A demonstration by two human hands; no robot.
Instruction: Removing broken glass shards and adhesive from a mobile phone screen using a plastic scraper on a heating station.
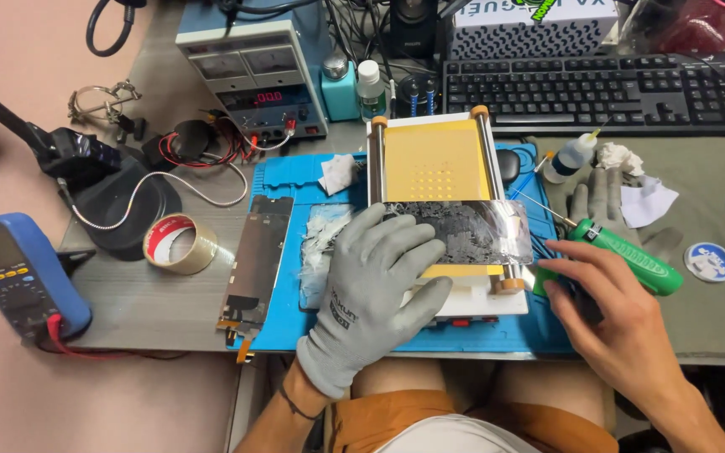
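The left hand (375, 281), in a grey glove, lay flat with fingers spread on a cracked phone screen (463, 231), gripping nothing. The screen rested across the yellow-topped heating plate (436, 159) on the blue mat (283, 180). The bare right hand (602, 302) was closed around a green-handled tool (627, 252), just beside the screen's right edge. A tape roll (179, 244) sat on the worktop (127, 302), well apart.

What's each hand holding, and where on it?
Left hand, gloved, presses flat on the cracked screen panel, left end. Right hand touches its right edge; a closed grip cannot be told.
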